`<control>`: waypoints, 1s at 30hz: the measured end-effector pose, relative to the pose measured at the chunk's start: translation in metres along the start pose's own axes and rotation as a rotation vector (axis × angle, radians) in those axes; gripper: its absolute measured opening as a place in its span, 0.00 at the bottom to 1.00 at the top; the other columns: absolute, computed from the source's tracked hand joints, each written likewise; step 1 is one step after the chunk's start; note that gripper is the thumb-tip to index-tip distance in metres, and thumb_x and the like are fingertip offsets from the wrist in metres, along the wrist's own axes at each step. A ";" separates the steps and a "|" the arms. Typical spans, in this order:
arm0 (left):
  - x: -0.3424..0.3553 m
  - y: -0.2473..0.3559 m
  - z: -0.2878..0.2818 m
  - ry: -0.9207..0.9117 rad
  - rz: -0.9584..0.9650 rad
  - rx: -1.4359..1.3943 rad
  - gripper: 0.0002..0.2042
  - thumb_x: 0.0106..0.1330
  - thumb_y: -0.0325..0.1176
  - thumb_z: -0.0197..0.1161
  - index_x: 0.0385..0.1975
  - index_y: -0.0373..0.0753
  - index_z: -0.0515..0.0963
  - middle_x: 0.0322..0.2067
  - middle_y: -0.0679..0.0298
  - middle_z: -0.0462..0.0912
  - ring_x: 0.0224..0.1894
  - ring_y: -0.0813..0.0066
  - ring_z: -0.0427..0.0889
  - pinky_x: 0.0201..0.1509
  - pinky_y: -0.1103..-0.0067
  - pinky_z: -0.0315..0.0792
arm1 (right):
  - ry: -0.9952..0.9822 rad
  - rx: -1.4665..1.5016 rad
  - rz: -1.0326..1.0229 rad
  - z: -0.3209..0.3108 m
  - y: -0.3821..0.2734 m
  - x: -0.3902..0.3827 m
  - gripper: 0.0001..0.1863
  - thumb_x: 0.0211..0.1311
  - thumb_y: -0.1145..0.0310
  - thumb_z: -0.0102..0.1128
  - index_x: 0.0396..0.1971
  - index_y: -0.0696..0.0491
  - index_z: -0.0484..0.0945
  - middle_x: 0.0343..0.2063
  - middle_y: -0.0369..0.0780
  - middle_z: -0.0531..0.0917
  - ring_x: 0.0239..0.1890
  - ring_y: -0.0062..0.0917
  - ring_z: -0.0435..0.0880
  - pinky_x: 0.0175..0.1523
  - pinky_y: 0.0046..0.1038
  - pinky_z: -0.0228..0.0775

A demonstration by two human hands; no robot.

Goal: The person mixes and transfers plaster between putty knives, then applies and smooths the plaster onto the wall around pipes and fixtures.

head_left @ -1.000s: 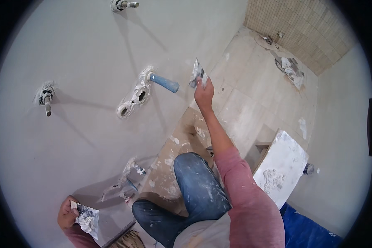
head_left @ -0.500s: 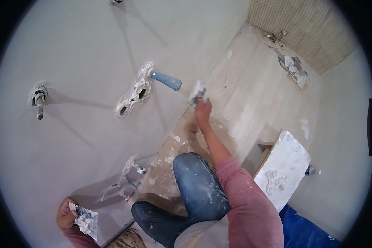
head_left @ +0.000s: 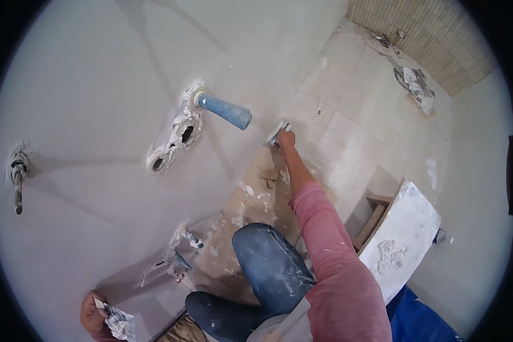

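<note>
My left hand [head_left: 91, 310], at the lower left beside the wall, is closed on a flat putty knife [head_left: 121, 325] with a heap of white putty on its blade. My right arm reaches far forward. At its end my right hand [head_left: 286, 138] grips another putty knife [head_left: 275, 132], whose blade is held low at the pale wall [head_left: 97, 239], close to where it meets the floor. Whether that blade touches the wall I cannot tell. Left of this hand a blue pipe stub [head_left: 227, 111] sticks out, above two round openings [head_left: 172, 149] rimmed with rough white putty.
A white board [head_left: 407, 228] bearing a putty lump [head_left: 390, 255] rests on a wooden support [head_left: 373, 222] at my right. Metal fitting [head_left: 19, 176] and short pipe stubs [head_left: 182, 259] jut from the wall. Spattered brown sheeting [head_left: 228, 251] covers the floor near my knees; scraps [head_left: 416, 85] lie farther off.
My right hand with its putty knife has come slightly down and right, and its arm is stretched straighter. My left hand is slightly lower in view. The whole view has shifted a little.
</note>
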State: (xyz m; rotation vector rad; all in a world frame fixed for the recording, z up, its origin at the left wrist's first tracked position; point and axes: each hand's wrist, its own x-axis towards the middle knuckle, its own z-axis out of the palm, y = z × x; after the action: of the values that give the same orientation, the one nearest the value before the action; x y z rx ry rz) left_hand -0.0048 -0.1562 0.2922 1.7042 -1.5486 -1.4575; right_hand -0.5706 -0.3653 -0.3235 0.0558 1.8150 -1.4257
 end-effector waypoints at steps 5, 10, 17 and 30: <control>0.037 -0.013 0.004 -0.097 0.073 -0.044 0.23 0.51 0.45 0.76 0.29 0.40 0.68 0.23 0.76 0.66 0.24 0.89 0.61 0.26 0.86 0.51 | 0.184 0.083 -0.072 -0.056 -0.062 0.052 0.19 0.66 0.61 0.56 0.44 0.64 0.75 0.37 0.46 0.81 0.37 0.32 0.82 0.36 0.40 0.76; -0.009 0.000 -0.003 0.010 0.010 0.037 0.23 0.52 0.46 0.76 0.29 0.40 0.68 0.23 0.76 0.66 0.24 0.89 0.61 0.26 0.85 0.51 | -0.124 0.447 -0.126 -0.008 -0.152 -0.103 0.19 0.68 0.60 0.56 0.46 0.62 0.76 0.36 0.42 0.82 0.36 0.30 0.82 0.36 0.35 0.74; 0.006 -0.009 -0.004 -0.082 0.112 0.026 0.20 0.57 0.45 0.72 0.31 0.36 0.70 0.24 0.71 0.71 0.26 0.85 0.66 0.29 0.85 0.59 | -0.122 0.189 -0.775 -0.028 -0.277 -0.237 0.17 0.68 0.67 0.54 0.51 0.62 0.76 0.37 0.42 0.83 0.36 0.26 0.82 0.45 0.30 0.72; 0.011 -0.005 -0.004 -0.187 0.119 -0.016 0.18 0.59 0.41 0.71 0.33 0.37 0.69 0.25 0.72 0.71 0.28 0.85 0.67 0.32 0.85 0.60 | -0.091 -0.217 -1.379 -0.073 -0.193 -0.232 0.11 0.60 0.75 0.55 0.42 0.58 0.79 0.40 0.42 0.83 0.35 0.38 0.81 0.45 0.33 0.75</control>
State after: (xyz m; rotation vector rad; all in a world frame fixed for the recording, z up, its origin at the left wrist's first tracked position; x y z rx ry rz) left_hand -0.0007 -0.1655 0.2854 1.4751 -1.6984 -1.6005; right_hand -0.5493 -0.2754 -0.0270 -1.5987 1.9161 -1.9627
